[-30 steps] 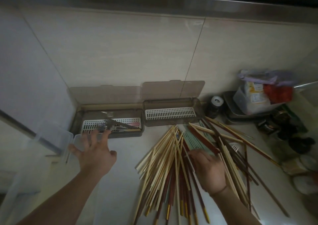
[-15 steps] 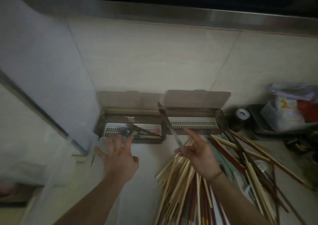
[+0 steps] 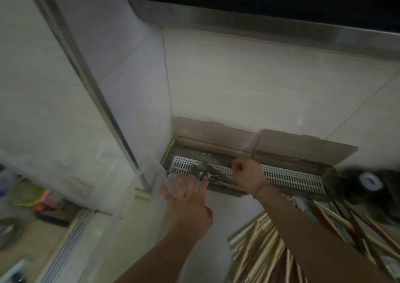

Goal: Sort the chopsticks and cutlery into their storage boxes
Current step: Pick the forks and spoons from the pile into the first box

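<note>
Already some cutlery [image 3: 202,171] is lying in the left box [image 3: 171,153] beneath the curled right hand [image 3: 249,175], grip unclear; left hand [image 3: 189,204] is spreading flat just short, chopsticks [image 3: 266,250] waiting unsorted behind.

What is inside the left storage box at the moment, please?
The left storage box holds metal cutlery on a white slotted tray. The right hand covers its right end.
</note>
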### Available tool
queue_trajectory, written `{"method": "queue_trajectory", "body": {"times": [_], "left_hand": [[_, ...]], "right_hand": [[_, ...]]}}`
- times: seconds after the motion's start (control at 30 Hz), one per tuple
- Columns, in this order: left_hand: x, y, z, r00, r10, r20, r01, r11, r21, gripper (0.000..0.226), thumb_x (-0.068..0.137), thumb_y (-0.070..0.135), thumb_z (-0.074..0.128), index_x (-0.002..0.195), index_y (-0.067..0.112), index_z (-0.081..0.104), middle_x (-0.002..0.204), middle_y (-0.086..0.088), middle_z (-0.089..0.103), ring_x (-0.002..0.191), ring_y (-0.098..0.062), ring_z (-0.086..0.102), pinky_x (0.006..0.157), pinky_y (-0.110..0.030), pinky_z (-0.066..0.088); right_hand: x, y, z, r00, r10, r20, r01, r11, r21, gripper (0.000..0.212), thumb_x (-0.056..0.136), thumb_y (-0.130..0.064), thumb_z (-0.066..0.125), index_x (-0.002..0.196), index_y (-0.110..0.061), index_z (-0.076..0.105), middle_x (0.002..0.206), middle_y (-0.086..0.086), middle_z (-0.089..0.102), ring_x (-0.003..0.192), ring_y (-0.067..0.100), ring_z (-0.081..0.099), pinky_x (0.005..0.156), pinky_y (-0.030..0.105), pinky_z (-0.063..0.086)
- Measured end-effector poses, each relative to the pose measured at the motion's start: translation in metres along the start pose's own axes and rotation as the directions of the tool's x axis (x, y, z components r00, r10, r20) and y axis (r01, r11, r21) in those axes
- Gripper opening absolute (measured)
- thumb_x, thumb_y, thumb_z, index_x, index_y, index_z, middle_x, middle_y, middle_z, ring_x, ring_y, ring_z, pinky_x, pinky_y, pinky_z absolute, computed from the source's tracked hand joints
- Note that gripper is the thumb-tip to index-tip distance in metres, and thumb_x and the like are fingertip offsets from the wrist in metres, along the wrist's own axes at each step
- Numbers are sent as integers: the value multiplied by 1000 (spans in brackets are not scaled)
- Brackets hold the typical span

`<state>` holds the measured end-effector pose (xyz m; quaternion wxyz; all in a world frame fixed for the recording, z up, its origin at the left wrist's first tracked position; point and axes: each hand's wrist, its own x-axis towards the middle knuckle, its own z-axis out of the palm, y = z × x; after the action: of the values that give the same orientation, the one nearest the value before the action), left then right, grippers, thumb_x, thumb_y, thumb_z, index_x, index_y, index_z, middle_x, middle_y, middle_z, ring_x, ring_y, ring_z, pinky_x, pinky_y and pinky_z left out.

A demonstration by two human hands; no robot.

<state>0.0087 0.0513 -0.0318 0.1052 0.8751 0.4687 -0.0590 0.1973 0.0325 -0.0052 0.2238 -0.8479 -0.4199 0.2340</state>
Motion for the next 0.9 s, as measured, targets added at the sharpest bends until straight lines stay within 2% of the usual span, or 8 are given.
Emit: {"method": "queue_trajectory", "body": {"times": [0.07, 0.13, 0.3, 0.4, 0.57, 0.67, 0.77, 0.9], "left_hand": [[1, -2, 5, 1000, 18, 18, -18, 1000, -14, 78, 58, 42, 58, 134, 29, 50, 140, -14, 50, 136, -43, 36, 100, -78, 19], [2, -1, 6, 1000, 17, 2, -16, 1000, -12, 80, 58, 42, 59, 136, 29, 49, 140, -15, 50, 136, -43, 37, 100, -78, 18], [4, 1, 1, 999, 16, -29, -16, 1000, 2, 77, 88, 41, 46, 151, 36, 3, 162, -8, 0, 147, -36, -12, 106, -72, -12], [3, 1, 0, 1000, 10, -20, -10, 1000, 4, 76, 88, 41, 45, 151, 36, 2, 162, -8, 0, 147, -36, -14, 106, -71, -11], [3, 0, -1, 1000, 13, -20, -13, 1000, 27, 76, 88, 42, 46, 150, 36, 4, 161, -7, 1, 147, -36, -13, 105, -71, -13], [3, 0, 1, 999, 12, -38, -11, 1000, 20, 77, 85, 42, 47, 150, 36, 8, 161, -7, 6, 147, -36, -10, 105, -72, -11], [2, 0, 1, 1000, 10, -29, -9, 999, 35, 78, 85, 42, 47, 149, 38, 3, 160, -5, 2, 147, -34, -12, 106, -71, -9], [4, 0, 1, 1000, -5, -22, 6, 999, 37, 79, 85, 45, 47, 149, 39, 1, 159, -3, 1, 147, -34, -10, 107, -72, -4]], "right_hand": [[15, -7, 10, 999, 3, 36, -1, 998, -65, 24, 92, -9, 48, 104, -13, 68, 105, 9, 68, 96, 25, 63, 85, 26, 46], [25, -12, 20, 998, 33, 45, -30, 997, -69, 29, 86, -1, 50, 111, -9, 64, 112, 12, 66, 103, 26, 61, 88, 25, 45], [32, -21, 35, 998, 51, -45, -55, 994, -95, 18, 85, 1, 51, 92, -14, 58, 98, 13, 65, 93, 30, 61, 79, 28, 49], [33, -16, 43, 997, 19, -68, -23, 997, -67, 28, 83, 6, 51, 97, -14, 66, 101, 11, 68, 94, 28, 63, 82, 26, 48], [31, -3, 48, 990, -28, -141, 33, 999, 32, 41, 79, 16, 47, 102, -9, 70, 105, 8, 70, 98, 22, 64, 82, 12, 39], [22, 5, 41, 970, -40, -241, 76, 987, 141, 36, 77, 19, 48, 83, -9, 70, 103, 8, 71, 93, 16, 64, 86, 17, 45], [1, 19, 27, 923, 0, -384, 175, 890, 420, 45, 77, 20, 49, 64, -21, 62, 85, 7, 68, 78, -2, 62, 78, 15, 52], [-55, 70, 3, 832, 132, -538, 177, 857, 484, 35, 79, 7, 54, 71, -26, 64, 79, -10, 68, 81, 6, 64, 80, 20, 51]]}}
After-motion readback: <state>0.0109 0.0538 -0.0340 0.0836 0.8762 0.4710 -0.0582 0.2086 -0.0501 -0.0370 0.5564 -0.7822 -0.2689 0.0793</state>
